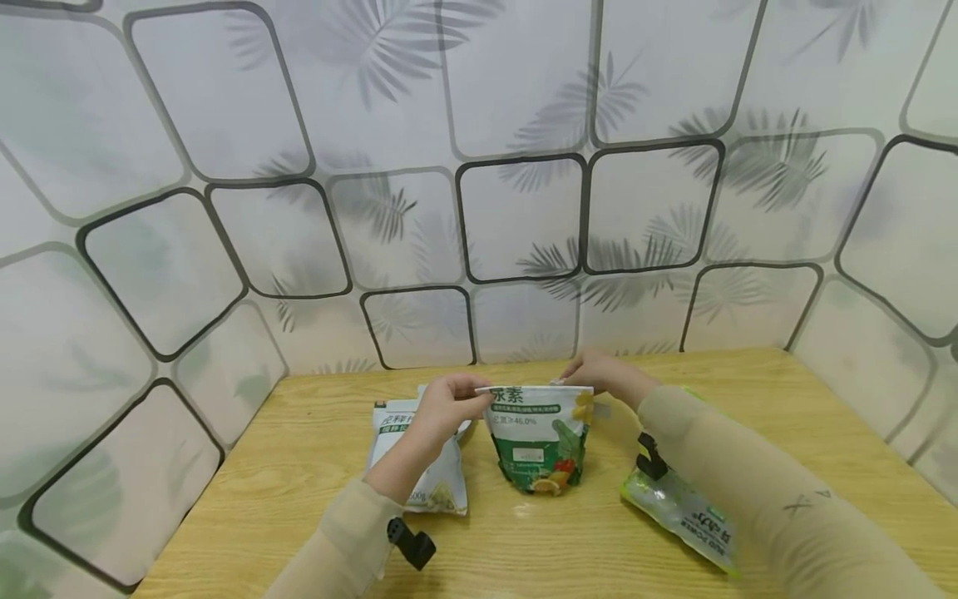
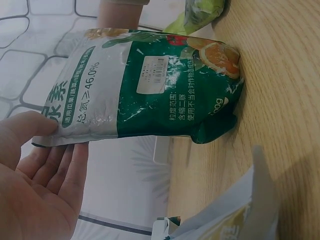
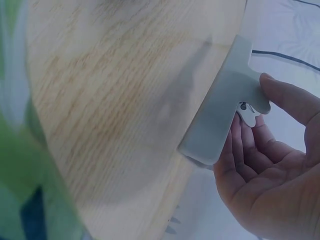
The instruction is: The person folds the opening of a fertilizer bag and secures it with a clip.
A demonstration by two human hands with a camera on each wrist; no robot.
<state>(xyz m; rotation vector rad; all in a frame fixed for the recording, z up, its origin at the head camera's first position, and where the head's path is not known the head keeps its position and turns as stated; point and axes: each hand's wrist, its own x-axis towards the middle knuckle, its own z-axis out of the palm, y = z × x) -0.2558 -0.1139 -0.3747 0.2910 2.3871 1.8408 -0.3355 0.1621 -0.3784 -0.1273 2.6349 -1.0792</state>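
A green and white fertilizer bag (image 1: pixel 533 437), printed with fruit and vegetables, stands upright on the table. My left hand (image 1: pixel 443 409) pinches its top left corner, thumb on the front and fingers behind, as the left wrist view shows. In my right hand (image 3: pixel 272 175) is a pale grey bag clip (image 3: pixel 220 107). The thumb presses one handle of the clip and the fingers lie behind the other. That hand is behind the bag's top right corner in the head view, where the bag hides most of the clip. The bag's top edge runs nearly straight.
A white bag (image 1: pixel 437 470) lies left of the green one, partly under my left forearm. To the right, a silver and green pouch (image 1: pixel 684 512) rests on the wooden table (image 1: pixel 546 553), partly covered by my right sleeve. A patterned wall covering (image 1: pixel 524 216) rises behind the table.
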